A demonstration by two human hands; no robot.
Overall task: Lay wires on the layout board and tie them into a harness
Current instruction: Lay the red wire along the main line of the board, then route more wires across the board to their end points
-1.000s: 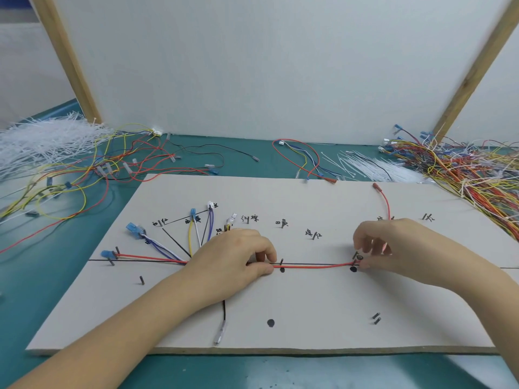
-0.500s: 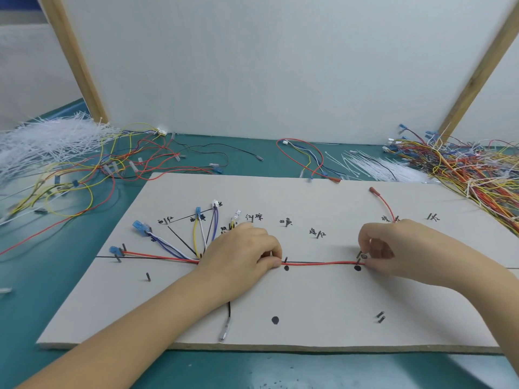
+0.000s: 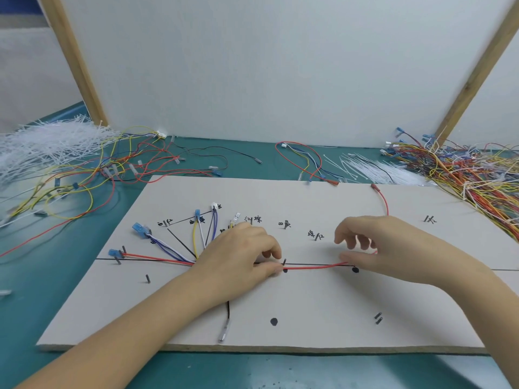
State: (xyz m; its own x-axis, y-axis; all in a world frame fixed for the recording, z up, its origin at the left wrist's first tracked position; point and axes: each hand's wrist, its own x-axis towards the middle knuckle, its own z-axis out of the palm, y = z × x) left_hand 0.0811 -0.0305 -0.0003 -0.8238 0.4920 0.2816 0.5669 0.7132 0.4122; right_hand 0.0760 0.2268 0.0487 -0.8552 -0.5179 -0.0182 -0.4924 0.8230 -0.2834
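**A:** Why is the layout board (image 3: 309,304) flat on the near part of the table?

**B:** So wires can follow its drawn lines.

**A:** And the hands?

**B:** They are apart. The left hand (image 3: 241,256) pinches the red wire (image 3: 311,267) by a peg (image 3: 284,261). The right hand (image 3: 376,245) holds it further right, pulling it straight along the middle line.

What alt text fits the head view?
Two bare hands stretch a red wire along the black line on a layout board: left hand pinches it at a peg, right hand at a black dot. Loose wires and cable ties surround the board.
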